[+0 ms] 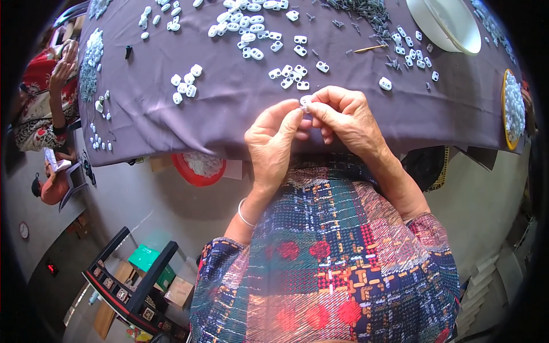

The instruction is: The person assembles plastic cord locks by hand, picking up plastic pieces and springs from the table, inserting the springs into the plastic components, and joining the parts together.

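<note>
Fingertips of the left hand [269, 143] and right hand [355, 123] close in a tight pinch on a small white plastic piece [306, 100], which sits between the opposed fingertips, largely covered; whether a second part lies inside the grip is hard to tell. With so little surface to hold, an uneven push from either thumb could pop the piece loose, onto the purple-grey cloth [229, 111] or over its front edge. Just beyond the hands, a loose cluster of white plastic pieces with round holes [294, 76] lies where a stray knuckle could scatter it.
</note>
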### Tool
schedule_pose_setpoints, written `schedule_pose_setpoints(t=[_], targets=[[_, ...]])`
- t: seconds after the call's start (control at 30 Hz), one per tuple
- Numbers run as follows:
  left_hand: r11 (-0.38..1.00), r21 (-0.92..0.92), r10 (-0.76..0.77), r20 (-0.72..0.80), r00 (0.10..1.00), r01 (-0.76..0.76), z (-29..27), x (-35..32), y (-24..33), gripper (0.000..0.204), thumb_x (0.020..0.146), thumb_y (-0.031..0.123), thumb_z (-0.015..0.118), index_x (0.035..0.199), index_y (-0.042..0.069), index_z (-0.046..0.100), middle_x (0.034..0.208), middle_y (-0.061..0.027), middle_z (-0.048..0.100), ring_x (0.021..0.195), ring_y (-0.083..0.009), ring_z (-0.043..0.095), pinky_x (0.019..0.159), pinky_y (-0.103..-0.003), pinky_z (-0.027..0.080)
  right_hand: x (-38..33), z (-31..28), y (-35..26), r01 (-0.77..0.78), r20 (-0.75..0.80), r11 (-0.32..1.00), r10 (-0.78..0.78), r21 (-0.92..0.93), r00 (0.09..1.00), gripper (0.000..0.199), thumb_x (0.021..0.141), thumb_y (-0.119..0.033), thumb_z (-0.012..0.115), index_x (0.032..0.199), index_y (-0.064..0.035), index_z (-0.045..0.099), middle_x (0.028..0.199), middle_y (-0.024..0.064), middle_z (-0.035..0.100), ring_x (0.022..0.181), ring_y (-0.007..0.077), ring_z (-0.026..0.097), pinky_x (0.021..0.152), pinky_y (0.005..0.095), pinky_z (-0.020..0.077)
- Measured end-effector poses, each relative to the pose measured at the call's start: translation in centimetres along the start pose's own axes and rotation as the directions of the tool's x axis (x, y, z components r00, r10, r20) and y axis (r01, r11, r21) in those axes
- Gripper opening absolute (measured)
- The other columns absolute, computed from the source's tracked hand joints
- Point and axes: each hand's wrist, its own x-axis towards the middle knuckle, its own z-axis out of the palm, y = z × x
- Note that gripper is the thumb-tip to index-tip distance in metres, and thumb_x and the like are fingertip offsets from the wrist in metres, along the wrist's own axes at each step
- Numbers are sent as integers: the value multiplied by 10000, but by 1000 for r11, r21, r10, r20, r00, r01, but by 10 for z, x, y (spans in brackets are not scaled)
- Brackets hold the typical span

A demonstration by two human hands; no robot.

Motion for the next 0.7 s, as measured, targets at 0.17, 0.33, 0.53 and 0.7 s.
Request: schedule_pose_setpoints(t=[0.17, 0.33, 0.53, 0.7], targets=[[984, 155, 100, -53, 994, -91, -14, 0, 3, 194, 835, 32, 628, 1021, -17, 598, 902, -67, 632, 721, -97, 597, 604, -203, 490, -3, -10, 3, 54, -138, 995, -42, 83, 990, 135, 863, -138, 607, 880, -4, 599, 646, 17, 580, 472, 35, 501, 396, 182, 436], [458, 779, 476, 192, 858, -428, -23, 15, 4, 197, 729, 31, 696, 915, 46, 633, 836, -58, 622, 754, -207, 565, 696, -303, 456, -2, -15, 3, 68, -163, 996, -57, 64, 985, 138, 861, -138, 608, 880, -2, 601, 656, 19, 582, 476, 34, 503, 399, 183, 438], [212, 833, 495, 360, 791, -512, -2, 28, 4, 213, 663, 94, 750, 853, 74, 656, 769, -31, 582, 747, -197, 513, 709, -321, 414, -2, -19, 5, 89, -162, 991, -72, 100, 984, 142, 862, -140, 606, 884, 0, 601, 661, 24, 585, 475, 37, 505, 401, 191, 446], [200, 764, 565, 421, 709, -614, -3, 32, -2, 189, 684, 29, 740, 841, 50, 636, 777, -15, 604, 704, -141, 532, 639, -274, 424, -2, -19, 5, 92, -161, 988, -72, 125, 984, 139, 862, -136, 604, 884, 2, 600, 664, 28, 586, 474, 40, 508, 405, 190, 450]])
